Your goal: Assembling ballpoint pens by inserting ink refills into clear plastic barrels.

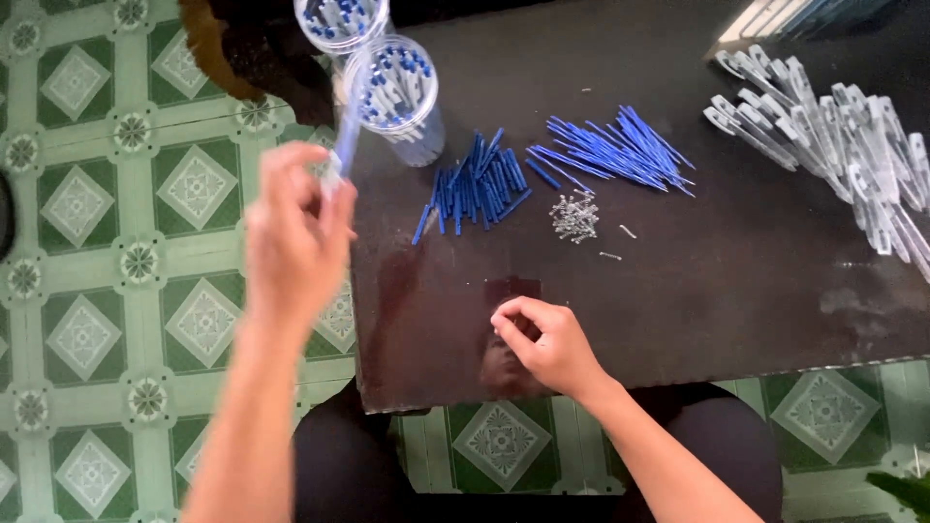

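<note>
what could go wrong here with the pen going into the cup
1. The clear cup stands near the edge of the dark table; a nudge from the left hand with its pen might tip it onto the tiled floor.
2. The small springs lie loose between the piles and could scatter if the right hand sweeps past.

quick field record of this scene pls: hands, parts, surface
left hand: raised, holds a finished pen near the clear cups
right hand: on the dark table, fingers pinched; anything held is hidden
parts: blue caps, blue refills, small springs, clear barrels
floor: green patterned tiles
</note>
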